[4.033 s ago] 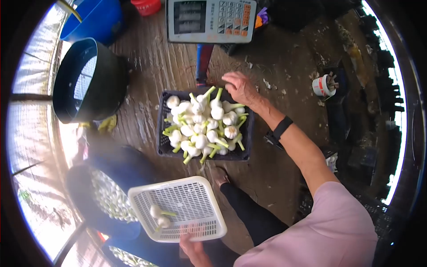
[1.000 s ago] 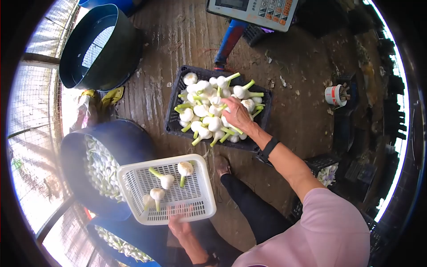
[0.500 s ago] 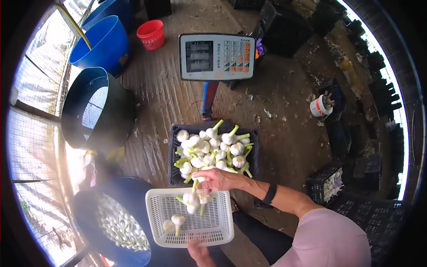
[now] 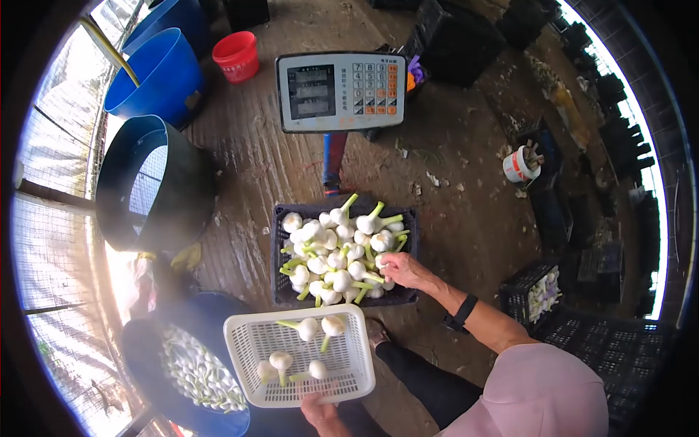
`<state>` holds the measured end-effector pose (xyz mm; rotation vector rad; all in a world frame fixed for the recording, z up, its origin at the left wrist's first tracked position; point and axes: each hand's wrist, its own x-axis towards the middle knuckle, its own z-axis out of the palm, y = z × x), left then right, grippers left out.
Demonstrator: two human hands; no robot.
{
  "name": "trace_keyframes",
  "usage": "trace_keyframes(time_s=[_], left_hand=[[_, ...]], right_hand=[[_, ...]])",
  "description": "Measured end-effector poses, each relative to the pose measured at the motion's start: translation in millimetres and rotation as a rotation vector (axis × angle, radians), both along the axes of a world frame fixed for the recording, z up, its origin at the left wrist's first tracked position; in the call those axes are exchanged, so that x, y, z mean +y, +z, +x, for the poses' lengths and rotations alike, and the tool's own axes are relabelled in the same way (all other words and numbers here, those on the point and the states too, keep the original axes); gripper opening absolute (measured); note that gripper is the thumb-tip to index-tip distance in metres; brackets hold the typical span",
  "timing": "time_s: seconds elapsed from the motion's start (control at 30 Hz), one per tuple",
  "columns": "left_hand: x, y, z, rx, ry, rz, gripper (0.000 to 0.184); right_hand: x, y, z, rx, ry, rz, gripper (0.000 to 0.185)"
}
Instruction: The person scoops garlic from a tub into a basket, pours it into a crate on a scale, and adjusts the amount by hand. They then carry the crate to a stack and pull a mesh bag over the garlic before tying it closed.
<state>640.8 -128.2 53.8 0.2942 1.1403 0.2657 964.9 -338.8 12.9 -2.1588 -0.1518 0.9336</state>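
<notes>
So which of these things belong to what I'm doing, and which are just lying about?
In use:
White basket, in your left hand.
Garlic, at your right hand.
Black crate, holding garlic.
Scale, perhaps: its post rises beside the crate.

Apparently just lying about:
Red bucket.
Blue tub with a stick.
Dark tub.
Small white pot.

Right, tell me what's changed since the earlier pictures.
The right hand let go of garlic bulbs in the white basket and moved forward and right, back to the black crate. The basket now shows five bulbs, up from two at first. The left hand still holds the basket's near rim.
</notes>
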Motion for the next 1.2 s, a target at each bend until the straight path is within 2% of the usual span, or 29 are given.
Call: trace_keyframes(time_s=[0.07, 0.13, 0.23, 0.37, 0.57, 0.63, 0.67, 0.77, 0.97, 1.03, 1.07, 1.2], left_hand=[[4.0, -8.5, -6.9, 0.018, 0.006, 0.016, 0.073], [1.1, 3.7, -11.4, 0.080, 0.018, 0.066, 0.072], [1.8, 3.1, -24.5, 0.115, 0.008, 0.047, 0.071], [-0.9, 9.7, -24.5, 0.128, 0.027, 0.003, 0.072], [-5.2, 9.8, -30.5, 0.130, 0.064, -0.036, 0.072], [-6.5, 9.3, -35.7, 0.127, 0.073, -0.044, 0.071], [-7.1, 9.5, -38.6, 0.118, 0.077, -0.053, 0.071], [-11.2, 10.1, -42.3, 0.148, 0.105, -0.056, 0.070], [-15.2, 14.4, -47.6, 0.128, 0.138, -0.078, 0.071], [-16.0, 15.4, -49.2, 0.132, 0.155, -0.076, 0.071], [-16.6, 14.0, -50.8, 0.130, 0.173, -0.083, 0.071], [-18.9, 13.1, -55.2, 0.156, 0.201, -0.077, 0.070]], right_hand=[[-4.2, 2.0, 4.6, -0.006, -0.018, -0.009, 0.018], [-15.7, 0.7, 1.9, -0.015, -0.031, -0.009, 0.018], [-31.2, -18.5, 9.3, -0.033, 0.026, -0.013, 0.018], [-30.4, -23.7, 19.4, -0.076, 0.076, -0.295, 0.022], [-2.3, -34.6, 27.9, -0.126, 0.062, -0.259, 0.019], [10.4, -40.5, 34.8, -0.344, 0.185, -0.257, 0.019], [12.1, -51.0, 35.7, -0.411, 0.181, -0.153, 0.024], [33.1, -60.6, 38.0, -0.538, 0.265, -0.113, 0.026], [58.2, -77.5, 41.7, -0.410, 0.368, -0.244, 0.029], [58.6, -80.8, 40.6, -0.425, 0.373, -0.259, 0.031], [57.8, -81.7, 37.5, -0.539, 0.357, -0.250, 0.037], [74.0, -66.6, 28.9, -0.679, 0.349, -0.193, 0.024]])
